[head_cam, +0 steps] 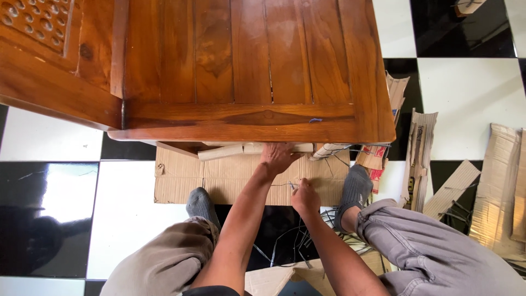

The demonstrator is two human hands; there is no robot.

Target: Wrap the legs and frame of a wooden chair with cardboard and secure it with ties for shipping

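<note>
**Hands at the foot of a wooden cabinet, working on cardboard packing**

The person sits on a black-and-white tiled floor, legs spread, facing a brown wooden cabinet that stands on a flat cardboard sheet. The left hand reaches far forward, fingers spread and pressed up against the underside edge of the cabinet, just beside a rolled cardboard piece tucked beneath it; it presses rather than closes around anything. The right hand sits nearer, over the cardboard sheet, pinched narrowly on a small thin thing at its fingertips, perhaps a strap end or a small tool; it is too small to tell which. Thin dark plastic straps lie loose on the floor between the knees. Torn cardboard scraps are scattered to the right, well apart from the hands.

To do this well, I judge the left hand should keep steady pressure where it braces, so the packing does not shift, while the right works in short, controlled movements directed away from the bracing fingers and the socked feet close by.
</note>
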